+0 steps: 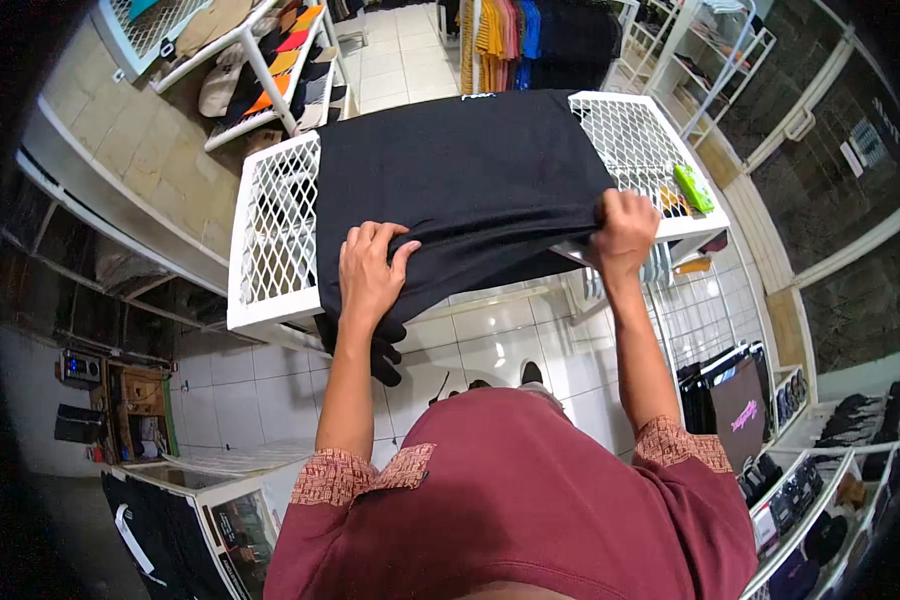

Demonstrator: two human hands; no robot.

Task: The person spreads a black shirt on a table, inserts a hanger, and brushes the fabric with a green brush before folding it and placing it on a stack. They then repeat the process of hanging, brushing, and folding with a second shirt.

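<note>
A black T-shirt [460,150] lies spread over a white mesh-topped table [280,230], with a small white print at its far edge. Its near part is rumpled and hangs over the table's front edge. My left hand [370,262] rests on the cloth near the front left, thumb apart from the fingers, with creases running from it toward the right. At the right edge of the shirt, my right hand [627,228] is closed in a fist around the fabric, which is pulled taut there. The fingertips of that hand are hidden.
A bright green packet [693,188] lies on the table's right side. Beyond stand a rack of hanging shirts [530,45] and, to the left, a shelf of caps [280,75]. Glass doors [810,130] are on the right, above shelves of goods [820,500].
</note>
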